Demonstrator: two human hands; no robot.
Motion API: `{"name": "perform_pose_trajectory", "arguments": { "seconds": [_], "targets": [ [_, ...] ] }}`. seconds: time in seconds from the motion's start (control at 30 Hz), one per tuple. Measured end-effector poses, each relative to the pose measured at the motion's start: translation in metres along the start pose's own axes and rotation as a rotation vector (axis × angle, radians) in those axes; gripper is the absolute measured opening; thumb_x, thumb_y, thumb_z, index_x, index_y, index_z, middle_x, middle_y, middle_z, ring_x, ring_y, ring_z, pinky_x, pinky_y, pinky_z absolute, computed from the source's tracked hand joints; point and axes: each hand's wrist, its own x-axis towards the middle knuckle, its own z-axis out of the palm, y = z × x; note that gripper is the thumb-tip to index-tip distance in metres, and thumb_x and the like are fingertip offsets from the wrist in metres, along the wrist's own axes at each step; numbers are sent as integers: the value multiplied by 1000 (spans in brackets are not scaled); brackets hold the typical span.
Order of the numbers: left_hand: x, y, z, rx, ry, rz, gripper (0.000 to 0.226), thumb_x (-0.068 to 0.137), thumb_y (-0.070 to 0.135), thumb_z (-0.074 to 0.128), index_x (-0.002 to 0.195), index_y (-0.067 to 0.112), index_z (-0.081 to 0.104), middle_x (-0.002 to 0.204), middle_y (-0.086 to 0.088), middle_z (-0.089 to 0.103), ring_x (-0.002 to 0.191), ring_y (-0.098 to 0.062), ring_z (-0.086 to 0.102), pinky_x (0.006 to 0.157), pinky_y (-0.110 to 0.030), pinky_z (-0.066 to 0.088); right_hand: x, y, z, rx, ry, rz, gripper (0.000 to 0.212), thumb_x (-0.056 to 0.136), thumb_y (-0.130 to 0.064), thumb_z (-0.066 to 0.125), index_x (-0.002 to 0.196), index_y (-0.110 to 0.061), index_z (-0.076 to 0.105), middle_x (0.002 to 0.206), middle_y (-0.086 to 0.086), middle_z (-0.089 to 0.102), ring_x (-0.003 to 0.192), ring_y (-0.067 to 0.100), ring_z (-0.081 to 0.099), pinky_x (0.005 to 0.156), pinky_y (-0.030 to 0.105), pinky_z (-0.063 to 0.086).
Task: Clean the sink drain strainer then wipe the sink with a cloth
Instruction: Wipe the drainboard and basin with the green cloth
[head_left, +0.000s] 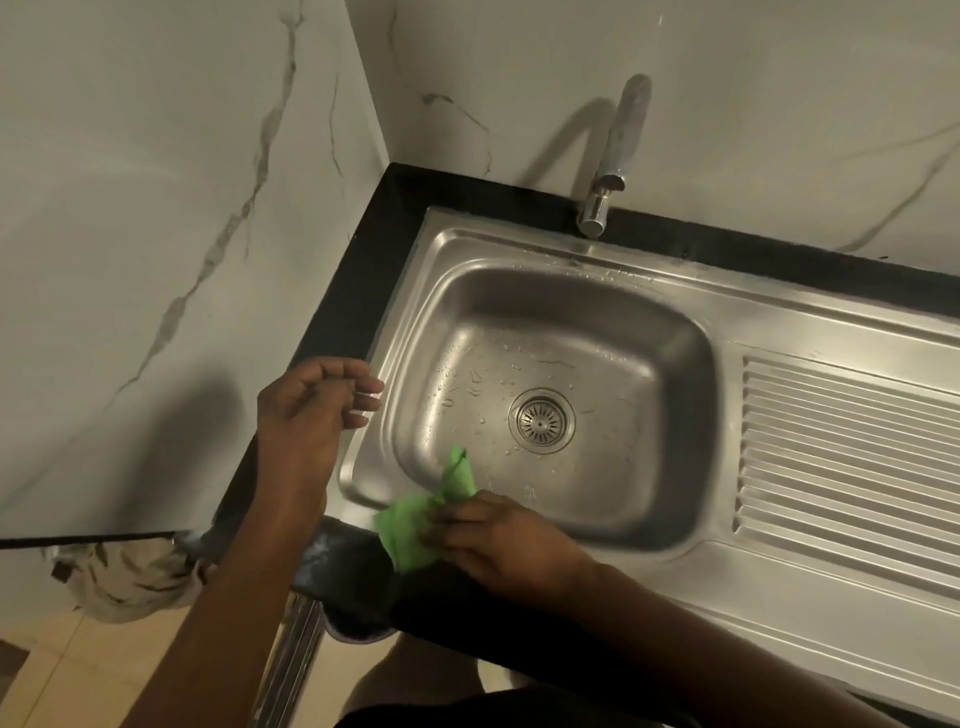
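A stainless steel sink (566, 306) is set in a black counter, its basin dotted with water drops. The round metal drain strainer (541, 422) sits in the drain at the basin's middle. My right hand (498, 535) grips a green cloth (415, 525) on the sink's near left rim; one corner of the cloth hangs over into the basin. My left hand (311, 410) hovers over the sink's left rim, fingers loosely curled and apart, holding nothing.
A chrome tap (613, 156) stands at the back rim against the marble wall. A ribbed draining board (852, 457) lies to the right of the basin. A patterned cloth (124, 577) hangs below the counter's left edge.
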Motion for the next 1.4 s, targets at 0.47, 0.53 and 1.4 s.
{"name": "perform_pose_trajectory", "arguments": {
  "seconds": [0.47,0.53,1.4],
  "targets": [
    [7,-7,50,53,-298,-8,32,92,-1,56,93,21,79,89,-6,82,83,-28,78,72,-31,59,-26,123,-159,330,1297,808,27,101,-27,64,126,-21,74,109,-7,78,95,4,74,76,14,58],
    [10,-5,52,47,-325,-3,28,87,7,56,93,22,79,90,-6,82,83,-26,78,72,-30,60,-29,152,-176,276,1437,943,32,101,-31,64,130,-20,72,122,2,76,109,16,72,93,27,57],
    [52,-1,40,148,-348,-83,34,98,-7,54,95,17,78,89,-3,82,85,-25,79,75,-33,58,220,124,-89,-327,455,697,72,104,-9,43,167,-15,9,175,11,0,162,32,-1,129,55,14]
  ]
}}
